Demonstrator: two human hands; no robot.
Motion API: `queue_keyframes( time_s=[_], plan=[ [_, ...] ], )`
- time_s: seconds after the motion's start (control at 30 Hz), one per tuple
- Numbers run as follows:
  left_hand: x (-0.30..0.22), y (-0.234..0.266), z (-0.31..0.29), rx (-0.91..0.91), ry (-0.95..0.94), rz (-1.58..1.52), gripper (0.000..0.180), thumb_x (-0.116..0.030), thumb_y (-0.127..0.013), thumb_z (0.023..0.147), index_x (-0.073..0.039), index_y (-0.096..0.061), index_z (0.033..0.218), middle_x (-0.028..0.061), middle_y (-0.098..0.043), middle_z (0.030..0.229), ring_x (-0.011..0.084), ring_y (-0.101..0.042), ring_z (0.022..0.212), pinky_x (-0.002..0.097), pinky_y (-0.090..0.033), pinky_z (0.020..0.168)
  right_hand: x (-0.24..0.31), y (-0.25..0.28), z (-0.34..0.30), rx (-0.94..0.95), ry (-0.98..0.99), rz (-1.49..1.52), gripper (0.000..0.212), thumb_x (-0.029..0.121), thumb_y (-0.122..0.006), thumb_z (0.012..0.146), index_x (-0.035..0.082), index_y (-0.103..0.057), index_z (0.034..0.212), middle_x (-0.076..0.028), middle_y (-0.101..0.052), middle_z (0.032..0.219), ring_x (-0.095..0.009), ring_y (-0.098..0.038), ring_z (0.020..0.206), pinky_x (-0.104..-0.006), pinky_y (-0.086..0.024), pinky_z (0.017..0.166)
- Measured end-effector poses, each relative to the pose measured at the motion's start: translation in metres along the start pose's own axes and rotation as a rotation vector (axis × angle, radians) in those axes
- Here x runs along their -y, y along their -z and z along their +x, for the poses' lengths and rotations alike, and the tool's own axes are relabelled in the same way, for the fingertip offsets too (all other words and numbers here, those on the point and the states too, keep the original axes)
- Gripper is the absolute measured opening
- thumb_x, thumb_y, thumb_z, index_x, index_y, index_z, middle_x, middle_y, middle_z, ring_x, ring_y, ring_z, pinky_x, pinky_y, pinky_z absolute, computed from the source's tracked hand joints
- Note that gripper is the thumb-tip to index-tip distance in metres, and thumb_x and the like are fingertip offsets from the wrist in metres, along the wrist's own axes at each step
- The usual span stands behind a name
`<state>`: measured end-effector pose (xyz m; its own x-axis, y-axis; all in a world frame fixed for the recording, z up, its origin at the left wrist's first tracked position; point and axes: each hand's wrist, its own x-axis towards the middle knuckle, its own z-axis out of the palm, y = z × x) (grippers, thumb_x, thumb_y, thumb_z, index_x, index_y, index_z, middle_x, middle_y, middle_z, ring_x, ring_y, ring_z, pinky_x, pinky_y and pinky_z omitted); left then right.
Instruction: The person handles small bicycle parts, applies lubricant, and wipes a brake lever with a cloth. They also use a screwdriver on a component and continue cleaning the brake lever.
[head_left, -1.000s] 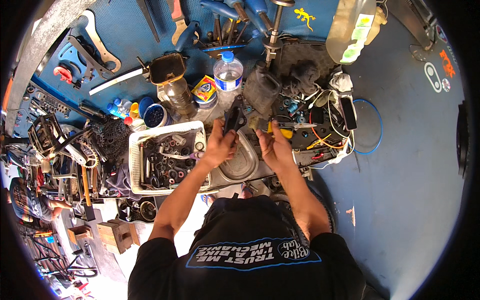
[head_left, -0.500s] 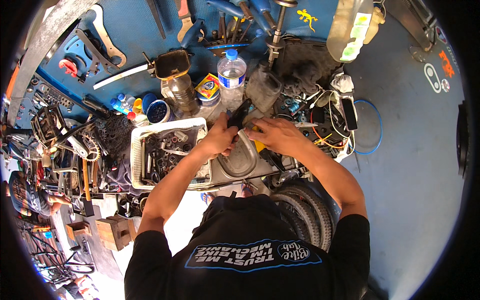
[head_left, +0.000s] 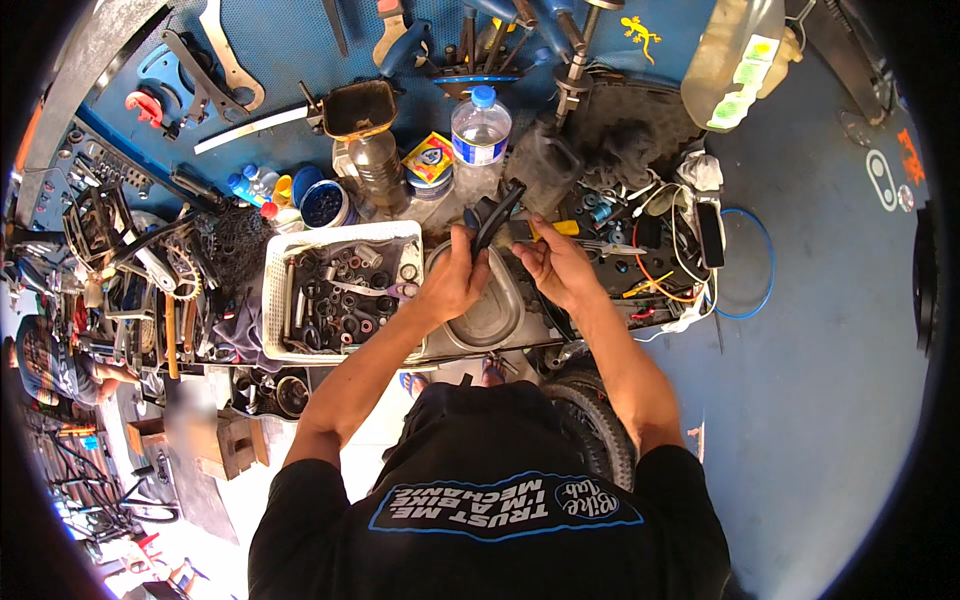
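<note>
A black part [head_left: 497,220], long and slightly curved, is held tilted over the far end of a metal tray [head_left: 490,322], its upper end leaning away and to the right. The left hand [head_left: 456,285] has its grip wrapped round the part's lower end. Just to the right, the right hand [head_left: 562,268] grasps a yellow-handled tool [head_left: 566,228] between thumb and fingers; the tool's working end is too small and covered to make out. The two hands are near each other but apart.

The tray sits on the table [head_left: 540,318], below the hands. Left of it is a white basket [head_left: 271,300] filled with small metal parts [head_left: 352,285], rings and tubes among them. Beyond the hands stand a clear bottle [head_left: 482,135] with a blue cap and, just right of it, a dirty grey jug [head_left: 543,165]. Left of the bottle are a yellow and red packet [head_left: 430,157] on a tub, a jar [head_left: 379,175] of dark contents, and an open blue tub [head_left: 325,207].

To the right of the hands lie loose small parts, a white cable [head_left: 683,245] and a phone [head_left: 709,240], with a black rag [head_left: 632,155] farther back. A blue loop [head_left: 773,265] shows past the phone. Tools hang on a blue board [head_left: 290,60] behind. Tyres [head_left: 603,425] stand below the near edge.
</note>
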<state>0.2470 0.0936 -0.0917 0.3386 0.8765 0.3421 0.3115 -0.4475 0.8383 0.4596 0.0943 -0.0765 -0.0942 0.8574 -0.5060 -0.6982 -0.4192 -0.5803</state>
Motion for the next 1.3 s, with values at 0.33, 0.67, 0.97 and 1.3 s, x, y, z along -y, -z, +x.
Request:
queue_keyframes(
  time_s=[0.33, 0.67, 0.97, 1.3],
  plan=[
    [-0.027, 0.044, -0.066, -0.281, 0.794, -1.175, 0.01, -0.013, -0.045, 0.102, -0.015, -0.04, 0.111, 0.0133, -0.056, 0.083, 0.013, -0.04, 0.044, 0.0257, -0.03, 0.034, -0.006, 0.068, 0.028, 0.263, 0.809, -2.057, 0.071, -0.006, -0.063, 0.083, 0.022, -0.056, 0.148, -0.009, -0.052, 0.151, -0.035, -0.059, 0.129, -0.0424, -0.052, 0.106],
    [-0.08, 0.046, -0.174, -0.77, 0.671, -1.087, 0.026, -0.011, -0.047, 0.102, -0.015, -0.043, 0.127, 0.0132, -0.06, 0.083, 0.0163, -0.045, 0.041, 0.0286, -0.034, 0.033, -0.021, 0.089, -0.087, 0.569, -0.172, -1.126, 0.02, 0.011, -0.055, 0.106, 0.002, -0.071, 0.101, -0.007, -0.071, 0.085, -0.007, -0.065, 0.086, -0.0265, -0.052, 0.071],
    [-0.095, 0.081, -0.275, -1.291, 0.538, -0.909, 0.021, -0.012, -0.046, 0.104, -0.014, -0.043, 0.125, 0.0136, -0.06, 0.084, 0.0186, -0.05, 0.047, 0.0309, -0.038, 0.037, -0.212, 0.28, 0.012, 0.697, 0.186, -1.65, 0.035, 0.028, -0.063, 0.102, 0.0, -0.064, 0.122, -0.02, -0.068, 0.103, -0.029, -0.067, 0.095, -0.0421, -0.054, 0.086],
    [-0.097, 0.158, -0.446, -1.592, 0.543, -0.884, 0.01, -0.015, -0.048, 0.104, -0.014, -0.04, 0.11, 0.0105, -0.061, 0.082, 0.017, -0.052, 0.052, 0.0317, -0.04, 0.042, -0.302, 0.179, 0.02, 0.488, 1.26, -1.705, 0.046, 0.034, -0.064, 0.103, -0.002, -0.057, 0.13, -0.023, -0.066, 0.11, -0.036, -0.065, 0.099, -0.0453, -0.054, 0.082]
  ],
)
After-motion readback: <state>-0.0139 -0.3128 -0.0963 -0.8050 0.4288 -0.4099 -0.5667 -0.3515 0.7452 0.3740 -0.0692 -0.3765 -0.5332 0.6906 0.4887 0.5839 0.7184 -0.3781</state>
